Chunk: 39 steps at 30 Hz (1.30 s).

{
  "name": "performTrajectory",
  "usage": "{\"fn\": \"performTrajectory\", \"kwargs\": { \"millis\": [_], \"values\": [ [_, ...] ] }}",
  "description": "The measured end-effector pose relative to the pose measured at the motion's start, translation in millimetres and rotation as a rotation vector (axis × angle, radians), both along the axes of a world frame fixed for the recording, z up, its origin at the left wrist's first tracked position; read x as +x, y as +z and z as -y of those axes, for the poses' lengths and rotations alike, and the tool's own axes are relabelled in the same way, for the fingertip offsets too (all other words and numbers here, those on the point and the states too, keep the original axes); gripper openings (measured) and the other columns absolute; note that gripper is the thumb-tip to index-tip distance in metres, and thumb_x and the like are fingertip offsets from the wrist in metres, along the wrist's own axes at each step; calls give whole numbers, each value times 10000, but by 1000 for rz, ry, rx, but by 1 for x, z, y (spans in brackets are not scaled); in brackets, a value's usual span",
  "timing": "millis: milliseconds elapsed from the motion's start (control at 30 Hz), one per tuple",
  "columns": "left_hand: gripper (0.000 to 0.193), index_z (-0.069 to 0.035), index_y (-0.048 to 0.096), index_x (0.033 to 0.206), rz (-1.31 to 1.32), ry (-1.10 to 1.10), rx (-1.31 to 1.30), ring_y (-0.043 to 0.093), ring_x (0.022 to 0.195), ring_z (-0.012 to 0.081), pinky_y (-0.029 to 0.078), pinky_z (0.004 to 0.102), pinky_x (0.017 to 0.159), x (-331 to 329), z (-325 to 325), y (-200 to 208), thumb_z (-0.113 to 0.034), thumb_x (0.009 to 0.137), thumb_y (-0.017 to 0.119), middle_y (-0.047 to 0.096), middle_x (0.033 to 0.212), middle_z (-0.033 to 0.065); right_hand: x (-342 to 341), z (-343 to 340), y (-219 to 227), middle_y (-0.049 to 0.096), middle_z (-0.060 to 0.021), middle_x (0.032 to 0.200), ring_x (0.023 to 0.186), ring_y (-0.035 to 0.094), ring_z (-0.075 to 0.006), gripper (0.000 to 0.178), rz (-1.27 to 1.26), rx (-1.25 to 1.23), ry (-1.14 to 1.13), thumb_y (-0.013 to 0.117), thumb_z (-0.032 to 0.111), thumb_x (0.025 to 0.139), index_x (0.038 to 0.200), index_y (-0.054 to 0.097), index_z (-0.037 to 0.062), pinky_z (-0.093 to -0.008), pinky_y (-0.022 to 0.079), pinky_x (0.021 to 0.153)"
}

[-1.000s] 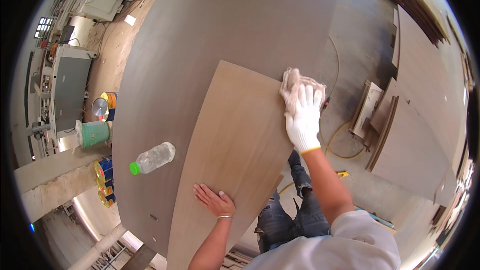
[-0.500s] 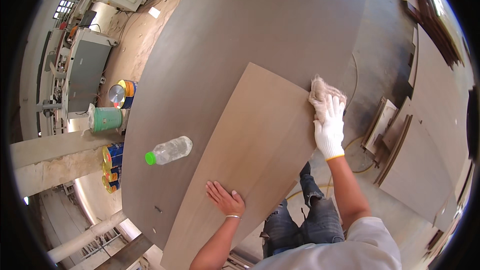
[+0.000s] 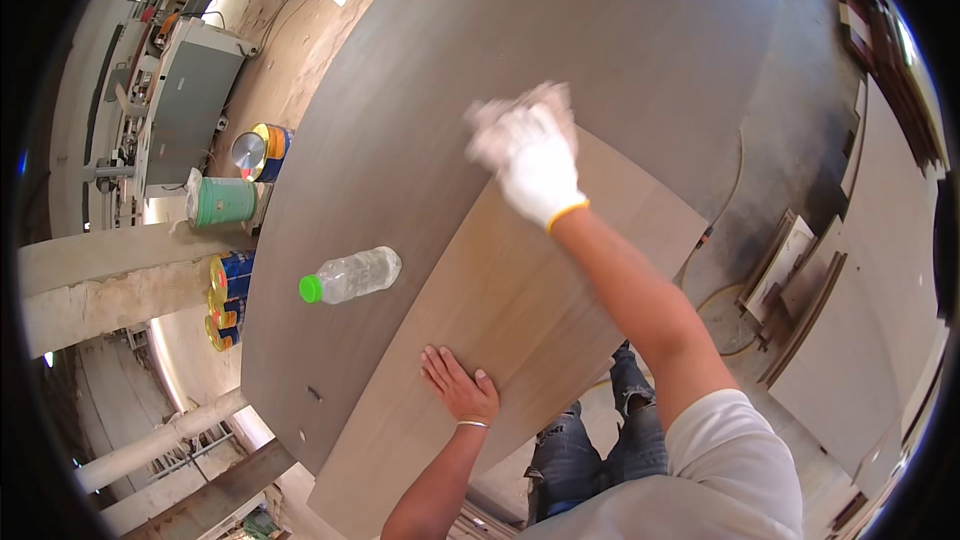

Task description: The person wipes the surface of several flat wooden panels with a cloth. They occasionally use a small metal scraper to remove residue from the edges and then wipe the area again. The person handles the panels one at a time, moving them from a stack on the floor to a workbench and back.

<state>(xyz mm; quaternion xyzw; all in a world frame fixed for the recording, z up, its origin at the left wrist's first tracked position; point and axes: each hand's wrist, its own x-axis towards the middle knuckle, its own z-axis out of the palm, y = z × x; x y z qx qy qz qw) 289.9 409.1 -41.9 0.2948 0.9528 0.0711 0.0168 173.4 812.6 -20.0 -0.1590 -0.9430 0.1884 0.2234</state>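
Note:
A long light-brown wooden board [image 3: 500, 310] lies on a larger grey-brown panel [image 3: 400, 120]. My bare left hand [image 3: 463, 387] rests flat on the near part of the board, fingers stretched out and thumb apart. In a white knitted glove, my right hand [image 3: 538, 162] presses a beige rag [image 3: 545, 105] over the board's far end, at its left corner. Both glove and rag are smeared by motion, and the rag hides that corner. To the left of the board, a clear plastic bottle [image 3: 360, 275] with a green cap lies on its side on the panel.
Paint cans [image 3: 230, 275] and a green bucket [image 3: 222, 200] stand beyond the panel's left edge. A grey machine cabinet [image 3: 190, 100] is at the far left. Stacked boards [image 3: 850, 320] lean on the right, with a hose [image 3: 735, 180] on the floor.
My gloved right hand has swept the rag leftward across the board's far end, from the right corner to the left one. My left hand stays on the board. The view has shifted slightly.

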Motion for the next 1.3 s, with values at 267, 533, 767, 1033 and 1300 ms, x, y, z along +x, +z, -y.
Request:
{"fn": "performTrajectory", "kwargs": {
  "millis": [267,533,767,1033,1300],
  "values": [
    [765,104,263,1617,-15,-18,20,182,1584,539,94,659,1280,2,1,-6,-383,1044,407,229,1699,349,29,116,-31,737,-110,1013,1120,662,-276,157,-420,-331,253,670,234,883,862,752,101,-434,512,1019],
    [764,96,252,1627,-13,-35,7,185,1594,519,91,640,1290,5,-8,-12,-381,1049,398,215,1710,337,75,42,-5,662,-175,1126,1161,576,-397,276,-105,-87,-46,638,110,843,1114,677,75,-553,443,1045],
    [757,79,243,1639,-66,-22,-16,161,1610,489,83,618,1302,1,4,-10,-354,1043,417,203,1724,315,245,81,29,589,-119,966,962,570,-364,149,68,-176,-20,634,130,762,907,619,98,-501,461,908],
    [771,74,230,1641,-43,11,-96,154,1615,471,96,610,1303,2,0,-14,-288,1013,492,202,1725,311,308,214,25,634,-190,1164,1225,573,-455,439,112,-435,-11,661,124,779,1204,666,13,-723,259,1222],
    [781,70,283,1612,-39,16,-29,151,1616,461,93,605,1304,4,-10,-20,-299,987,570,228,1718,300,308,128,2,609,-246,1229,1162,534,-481,455,-22,-161,-329,618,69,808,1256,650,-5,-614,374,1118]
  ]
}}
